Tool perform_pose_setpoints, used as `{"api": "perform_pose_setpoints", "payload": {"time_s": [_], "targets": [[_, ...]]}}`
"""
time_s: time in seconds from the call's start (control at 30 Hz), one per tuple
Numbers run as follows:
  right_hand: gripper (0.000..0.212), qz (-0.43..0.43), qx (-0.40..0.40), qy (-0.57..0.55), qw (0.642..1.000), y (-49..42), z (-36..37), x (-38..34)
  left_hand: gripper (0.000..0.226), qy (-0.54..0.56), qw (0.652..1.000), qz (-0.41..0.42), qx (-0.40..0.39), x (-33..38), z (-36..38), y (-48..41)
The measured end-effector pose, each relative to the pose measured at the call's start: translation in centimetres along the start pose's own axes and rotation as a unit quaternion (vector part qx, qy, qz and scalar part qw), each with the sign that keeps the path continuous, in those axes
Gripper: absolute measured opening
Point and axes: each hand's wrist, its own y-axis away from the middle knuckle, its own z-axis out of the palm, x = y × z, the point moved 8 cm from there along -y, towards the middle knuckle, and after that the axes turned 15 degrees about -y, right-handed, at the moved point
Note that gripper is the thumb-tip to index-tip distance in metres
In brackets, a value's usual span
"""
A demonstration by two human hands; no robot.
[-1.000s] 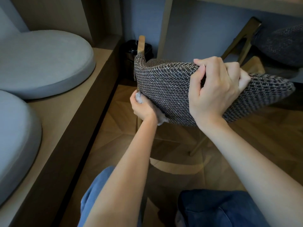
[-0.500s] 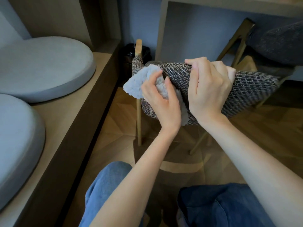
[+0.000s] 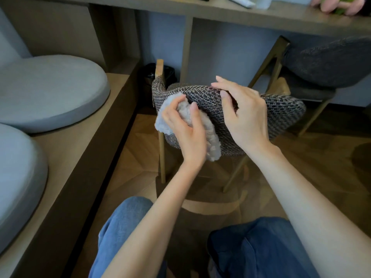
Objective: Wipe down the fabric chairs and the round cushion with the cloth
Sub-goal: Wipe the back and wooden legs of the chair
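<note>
A woven grey fabric chair [image 3: 281, 115] with thin wooden legs stands in front of me, seen from behind its curved backrest. My left hand [image 3: 186, 133] grips a fluffy pale cloth [image 3: 208, 135] and presses it against the backrest's outer left side. My right hand [image 3: 245, 115] rests over the top edge of the backrest, fingers loosely curled on the fabric. A round grey cushion [image 3: 50, 91] lies on the wooden bench at the left, with a second one [image 3: 18, 177] nearer me. A darker fabric chair [image 3: 329, 61] stands at the upper right.
A wooden bench [image 3: 84, 157] runs along the left. A desk top [image 3: 241, 13] spans the back, with small items on it. A black bin [image 3: 148, 77] sits in the corner behind the chair. My knees in blue jeans are at the bottom, over a wooden floor.
My left hand has come out from under the backrest with the cloth and now rubs its outer face, slightly lower than half a second ago. My right hand's grip on the top edge has loosened.
</note>
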Motion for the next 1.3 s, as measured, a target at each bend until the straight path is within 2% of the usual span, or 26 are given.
{"api": "perform_pose_setpoints", "payload": {"time_s": [0.13, 0.23, 0.3, 0.37, 0.5, 0.57, 0.63, 0.7, 0.83, 1.0, 1.13, 1.3], "targets": [[0.029, 0.04, 0.002, -0.046, 0.998, 0.5, -1.5, 0.3, 0.026, 0.041, 0.997, 0.056, -0.025, 3.8, -0.8, -0.8], [0.034, 0.098, 0.035, -0.089, 0.991, 1.5, -2.9, 0.3, 0.036, 0.094, 0.988, -0.036, -0.114, 5.2, 0.2, 0.1], [0.037, 0.151, 0.063, -0.122, 0.979, 2.9, -4.3, 0.5, 0.038, 0.154, 0.964, -0.123, -0.177, 4.1, 1.0, 1.3], [0.037, 0.19, 0.065, -0.141, 0.969, 4.4, -5.5, 0.5, 0.041, 0.168, 0.947, -0.157, -0.226, 3.2, 1.1, 2.1], [0.029, 0.268, -0.032, -0.182, 0.946, 7.9, -5.8, 0.6, 0.048, 0.209, 0.899, -0.227, -0.312, 2.9, 0.3, 5.1], [0.035, 0.311, -0.086, -0.21, 0.923, 10.2, -5.2, 0.3, 0.049, 0.22, 0.876, -0.266, -0.337, 2.9, -0.6, 6.6], [0.045, 0.312, -0.097, -0.208, 0.922, 11.9, -5.3, -0.4, 0.047, 0.223, 0.859, -0.275, -0.369, 2.8, -1.5, 7.8], [0.04, 0.305, -0.059, -0.209, 0.927, 13.0, -6.2, -1.1, 0.043, 0.21, 0.849, -0.266, -0.406, 3.2, -2.4, 8.9], [0.027, 0.315, 0.014, -0.236, 0.919, 14.5, -8.0, -2.5, 0.04, 0.124, 0.867, -0.242, -0.418, 3.7, -5.1, 9.7], [0.026, 0.308, 0.031, -0.216, 0.926, 15.4, -9.3, -4.8, 0.051, 0.005, 0.897, -0.176, -0.406, 4.4, -8.7, 8.9], [0.027, 0.312, 0.045, -0.213, 0.925, 15.8, -9.7, -6.1, 0.046, -0.034, 0.906, -0.135, -0.401, 4.7, -11.5, 8.3], [0.029, 0.268, 0.042, -0.171, 0.947, 15.9, -9.7, -7.9, 0.048, -0.083, 0.922, -0.074, -0.372, 4.8, -14.6, 7.3]]}}
